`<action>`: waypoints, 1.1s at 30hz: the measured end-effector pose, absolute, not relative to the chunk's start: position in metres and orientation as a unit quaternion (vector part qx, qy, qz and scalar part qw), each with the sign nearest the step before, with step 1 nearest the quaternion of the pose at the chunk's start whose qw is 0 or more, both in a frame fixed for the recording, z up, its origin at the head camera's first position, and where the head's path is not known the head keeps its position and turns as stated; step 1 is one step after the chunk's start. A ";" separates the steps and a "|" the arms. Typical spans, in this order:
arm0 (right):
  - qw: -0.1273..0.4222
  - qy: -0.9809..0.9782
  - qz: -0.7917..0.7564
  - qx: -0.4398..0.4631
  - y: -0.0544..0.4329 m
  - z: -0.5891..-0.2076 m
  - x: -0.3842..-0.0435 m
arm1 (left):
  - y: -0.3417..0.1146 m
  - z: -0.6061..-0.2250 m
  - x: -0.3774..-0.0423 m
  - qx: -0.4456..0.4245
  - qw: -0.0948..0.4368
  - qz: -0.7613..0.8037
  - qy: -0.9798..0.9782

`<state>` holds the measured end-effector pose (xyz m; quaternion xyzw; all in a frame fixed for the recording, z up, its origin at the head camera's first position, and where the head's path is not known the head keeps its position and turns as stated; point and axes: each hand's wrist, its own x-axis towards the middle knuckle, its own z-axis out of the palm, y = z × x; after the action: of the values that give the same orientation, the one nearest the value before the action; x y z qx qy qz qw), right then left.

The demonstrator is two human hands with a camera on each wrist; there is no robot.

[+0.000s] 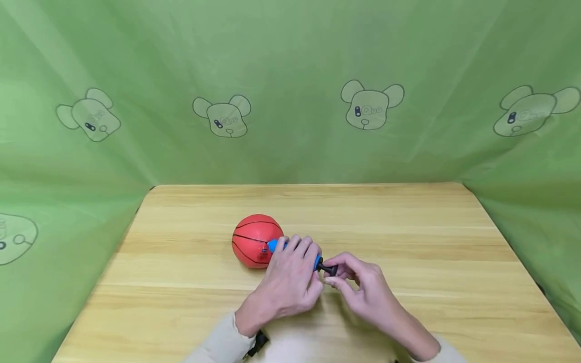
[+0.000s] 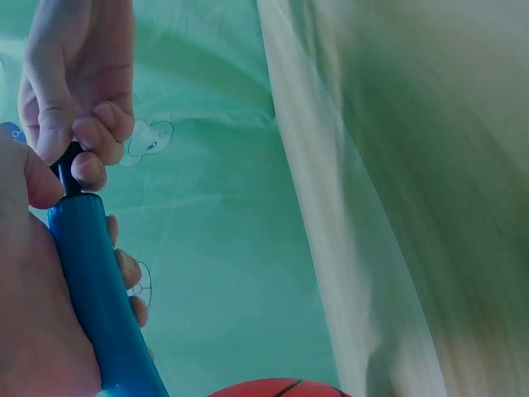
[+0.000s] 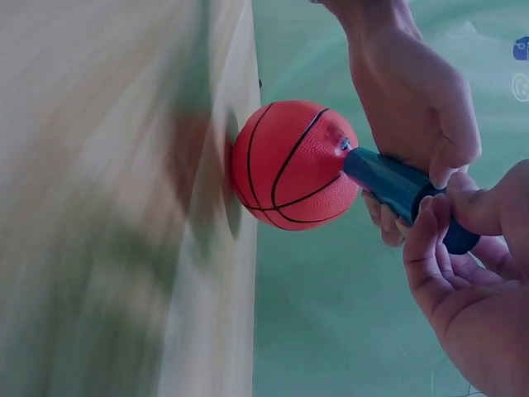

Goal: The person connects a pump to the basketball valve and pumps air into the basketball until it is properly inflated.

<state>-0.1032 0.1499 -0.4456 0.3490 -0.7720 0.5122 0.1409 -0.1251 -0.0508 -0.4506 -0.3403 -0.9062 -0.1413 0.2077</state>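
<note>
A small red ball with black basketball lines sits on the wooden table. Against its near right side is the tip of a blue hand pump, whose barrel slants away from the ball. My left hand grips that barrel, fingers wrapped over it. At the pump's other end, my right hand pinches the black handle between thumb and fingers. A short length of black rod shows between handle and barrel. In the right wrist view the pump's nozzle end meets the ball, and fingers partly cover the handle.
The light wooden table spreads around the ball and hands. Green cloth printed with bear faces hangs behind it and at both sides. A black strap piece hangs by the left sleeve.
</note>
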 end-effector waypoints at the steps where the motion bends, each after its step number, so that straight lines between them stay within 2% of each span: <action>1: 0.142 -0.773 0.509 0.350 0.150 -0.446 -0.104 | -0.051 -0.451 -0.125 -0.340 0.209 -0.142 -0.906; 9: 0.104 -0.783 0.517 0.329 0.185 -0.427 -0.084 | -0.055 -0.452 -0.128 -0.332 0.219 -0.149 -0.905; 16: 0.122 -0.786 0.498 0.346 0.219 -0.415 -0.066 | -0.057 -0.448 -0.131 -0.336 0.213 -0.169 -0.902; 28: 0.149 -0.779 0.487 0.366 0.163 -0.437 -0.096 | -0.051 -0.445 -0.123 -0.356 0.192 -0.148 -0.903; 33: 0.168 -0.780 0.471 0.375 0.153 -0.442 -0.100 | -0.048 -0.449 -0.122 -0.354 0.193 -0.149 -0.903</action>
<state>-0.1005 0.1534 -0.4423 0.3750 -0.7804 0.4714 0.1675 -0.1224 -0.0480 -0.4487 -0.3538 -0.9028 -0.1495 0.1935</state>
